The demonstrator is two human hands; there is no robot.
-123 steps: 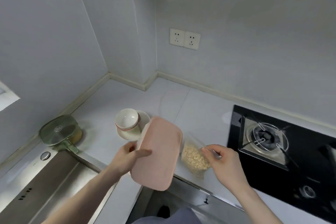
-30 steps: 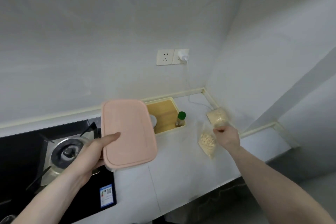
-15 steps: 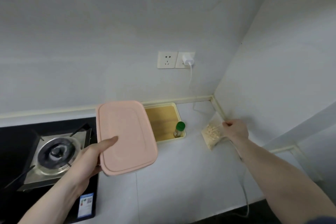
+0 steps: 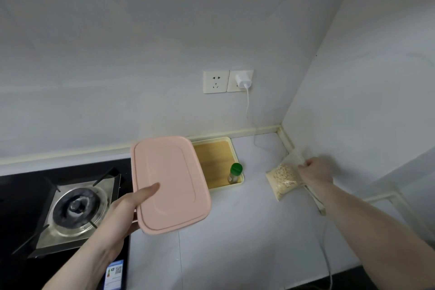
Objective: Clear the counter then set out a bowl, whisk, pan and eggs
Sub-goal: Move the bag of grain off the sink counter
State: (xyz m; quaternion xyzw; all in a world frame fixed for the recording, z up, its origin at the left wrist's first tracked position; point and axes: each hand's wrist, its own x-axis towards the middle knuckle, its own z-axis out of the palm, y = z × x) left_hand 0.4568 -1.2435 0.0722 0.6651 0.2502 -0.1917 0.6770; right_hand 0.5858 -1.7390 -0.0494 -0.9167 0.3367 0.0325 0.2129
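Head view: my left hand [image 4: 122,214] grips the flat pink rectangular plastic container [image 4: 170,183] aloft, its long axis running away from me, above the white counter [image 4: 247,231]. My right hand [image 4: 316,173] pinches the clear oat-filled bag [image 4: 282,178] resting in the far right corner, so I judge the right hand nearer its drop spot.

My left hand [image 4: 122,214] holds a matt, smooth pink plastic box [image 4: 169,183]. Right of the box: a tray [image 4: 236,148] with wood-look floor and cream plastic rim, then a clear glossy plastic bag [image 4: 282,178]. Left of the box: a glossy black hob [image 4: 21,195] with a shiny metal burner plate [image 4: 108,186].
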